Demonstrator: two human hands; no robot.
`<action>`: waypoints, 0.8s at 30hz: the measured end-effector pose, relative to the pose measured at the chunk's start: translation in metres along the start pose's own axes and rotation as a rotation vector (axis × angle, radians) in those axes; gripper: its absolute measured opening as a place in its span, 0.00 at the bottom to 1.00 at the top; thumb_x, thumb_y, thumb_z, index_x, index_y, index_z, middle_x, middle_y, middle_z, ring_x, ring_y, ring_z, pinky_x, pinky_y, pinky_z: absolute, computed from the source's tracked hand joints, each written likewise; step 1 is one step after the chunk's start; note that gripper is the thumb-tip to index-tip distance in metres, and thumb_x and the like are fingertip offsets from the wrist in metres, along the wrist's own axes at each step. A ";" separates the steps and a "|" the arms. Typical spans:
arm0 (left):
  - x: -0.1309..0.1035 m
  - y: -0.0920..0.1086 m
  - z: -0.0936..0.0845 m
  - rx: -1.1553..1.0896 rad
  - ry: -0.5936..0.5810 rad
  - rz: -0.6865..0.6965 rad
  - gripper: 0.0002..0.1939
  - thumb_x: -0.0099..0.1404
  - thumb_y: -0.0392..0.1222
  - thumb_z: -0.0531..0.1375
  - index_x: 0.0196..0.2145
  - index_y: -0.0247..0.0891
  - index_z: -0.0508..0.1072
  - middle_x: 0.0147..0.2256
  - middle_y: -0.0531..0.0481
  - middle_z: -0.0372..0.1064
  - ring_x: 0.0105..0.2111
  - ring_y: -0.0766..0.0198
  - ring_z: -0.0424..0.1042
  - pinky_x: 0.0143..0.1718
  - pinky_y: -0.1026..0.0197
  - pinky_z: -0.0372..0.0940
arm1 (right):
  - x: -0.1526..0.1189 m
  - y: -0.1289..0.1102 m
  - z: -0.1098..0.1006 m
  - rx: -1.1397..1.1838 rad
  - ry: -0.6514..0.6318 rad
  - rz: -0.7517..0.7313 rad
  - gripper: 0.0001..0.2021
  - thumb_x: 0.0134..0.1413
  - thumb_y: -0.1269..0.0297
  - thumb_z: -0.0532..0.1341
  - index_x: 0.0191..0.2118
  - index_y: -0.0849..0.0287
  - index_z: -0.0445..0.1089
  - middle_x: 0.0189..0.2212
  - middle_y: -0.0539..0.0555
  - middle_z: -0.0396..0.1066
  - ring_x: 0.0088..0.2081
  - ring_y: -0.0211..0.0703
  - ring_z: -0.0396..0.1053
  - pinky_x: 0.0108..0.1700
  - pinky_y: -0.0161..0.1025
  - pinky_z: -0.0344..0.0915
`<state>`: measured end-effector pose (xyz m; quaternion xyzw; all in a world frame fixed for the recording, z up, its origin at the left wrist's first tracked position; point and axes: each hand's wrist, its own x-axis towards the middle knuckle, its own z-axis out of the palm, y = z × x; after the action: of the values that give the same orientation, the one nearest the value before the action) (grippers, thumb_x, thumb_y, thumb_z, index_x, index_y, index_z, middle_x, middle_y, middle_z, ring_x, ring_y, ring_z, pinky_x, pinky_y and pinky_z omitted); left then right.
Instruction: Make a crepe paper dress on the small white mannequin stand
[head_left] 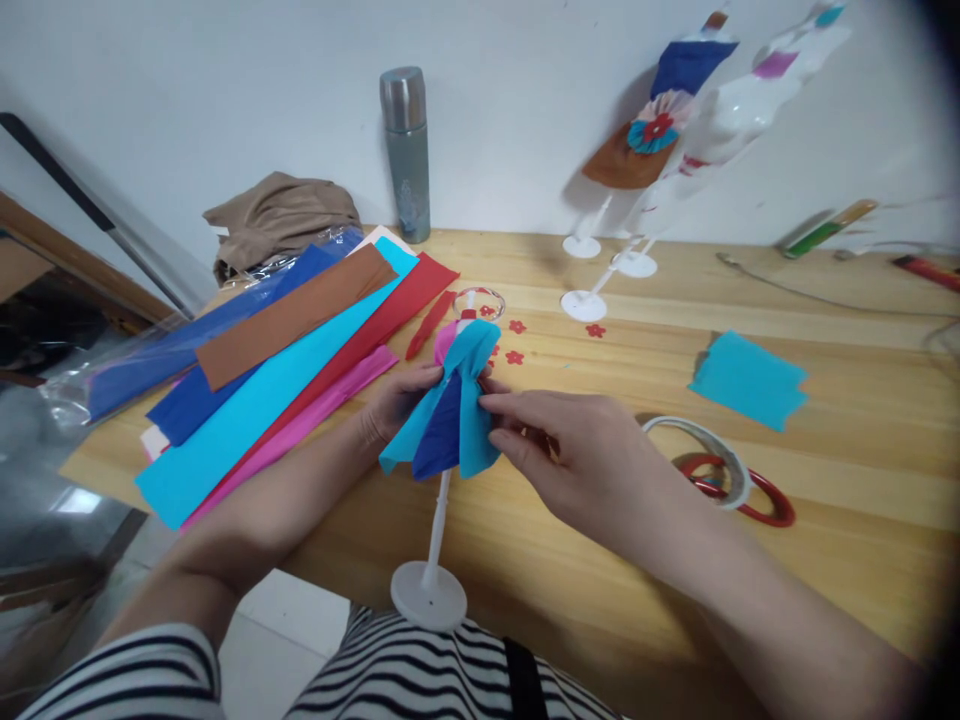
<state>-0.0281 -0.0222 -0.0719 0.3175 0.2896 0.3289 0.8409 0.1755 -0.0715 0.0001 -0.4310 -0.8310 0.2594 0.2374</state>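
Observation:
A miniature dress form stands on a white stem with a round base (pixel 409 590), held over the table's front edge near my lap. It wears a turquoise paper piece (pixel 475 415), a dark blue paper panel (pixel 438 428) in the middle of the skirt, and pink paper (pixel 444 342) at the upper left. My left hand (pixel 401 398) is closed round the form's left side at the waist, its fingertips partly hidden behind the paper. With thumb and fingers, my right hand (pixel 559 440) pinches the turquoise paper's right edge.
Coloured crepe paper strips (pixel 292 375) lie left, near a thermos (pixel 406 160) and brown cloth (pixel 281 220). Several red paper flowers (pixel 514 357) are beyond my hands. Tape rolls (pixel 739 470), turquoise paper scraps (pixel 750 380) and a utility knife (pixel 829 228) lie right; dressed miniature forms (pixel 694 65) stand behind.

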 end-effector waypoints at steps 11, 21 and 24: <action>-0.001 0.001 0.005 -0.048 0.023 -0.021 0.18 0.64 0.53 0.57 0.43 0.40 0.79 0.45 0.42 0.82 0.59 0.39 0.74 0.59 0.41 0.67 | 0.000 -0.016 -0.002 -0.151 -0.227 0.222 0.06 0.64 0.68 0.57 0.36 0.58 0.70 0.32 0.55 0.77 0.30 0.45 0.71 0.32 0.40 0.54; -0.002 0.001 0.009 0.024 0.162 -0.009 0.21 0.70 0.52 0.49 0.47 0.43 0.79 0.40 0.45 0.82 0.60 0.44 0.74 0.58 0.43 0.69 | -0.005 -0.014 -0.020 -0.110 -0.217 0.175 0.13 0.64 0.67 0.57 0.25 0.57 0.67 0.22 0.49 0.69 0.22 0.36 0.59 0.28 0.38 0.50; -0.001 0.000 0.005 0.074 0.164 0.008 0.23 0.71 0.52 0.48 0.50 0.43 0.78 0.43 0.44 0.82 0.61 0.44 0.72 0.60 0.42 0.67 | -0.003 -0.008 -0.026 -0.124 -0.109 0.161 0.15 0.66 0.68 0.55 0.26 0.57 0.68 0.23 0.50 0.71 0.23 0.37 0.61 0.29 0.38 0.50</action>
<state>-0.0248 -0.0247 -0.0687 0.3214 0.3680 0.3463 0.8008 0.1886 -0.0717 0.0239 -0.4954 -0.8199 0.2485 0.1432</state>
